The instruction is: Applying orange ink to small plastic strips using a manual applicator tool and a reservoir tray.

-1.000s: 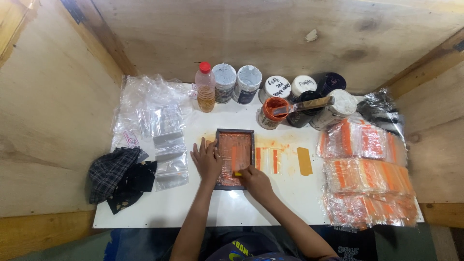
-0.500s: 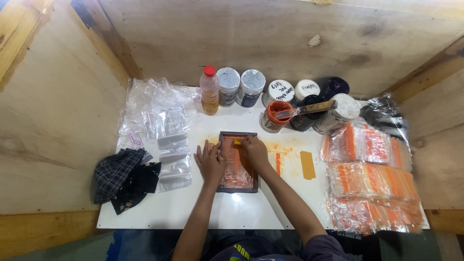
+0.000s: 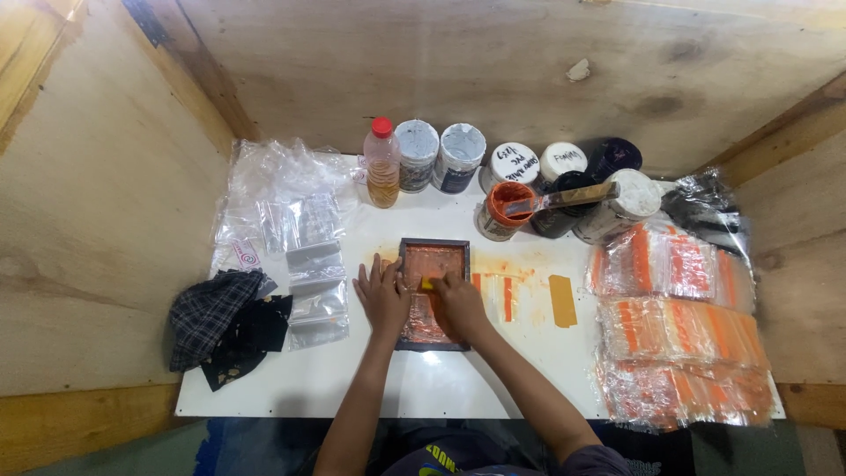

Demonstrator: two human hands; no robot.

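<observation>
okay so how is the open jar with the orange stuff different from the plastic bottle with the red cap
The open orange-paint jar is squat and lidless, with a flat wooden-handled tool lying across its rim; the clear plastic red-capped bottle is taller, slimmer, capped and holds amber liquid. Both stand upright along the far side of the white table.

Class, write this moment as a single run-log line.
left hand: flat on frame edge | right hand: on small yellow tool | frame: orange-stained, on white table

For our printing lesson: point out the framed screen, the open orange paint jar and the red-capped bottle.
framed screen [image 3: 432, 256], head view, upper mesh
open orange paint jar [image 3: 504, 207], head view, orange rim
red-capped bottle [image 3: 382, 167], head view, body
</observation>
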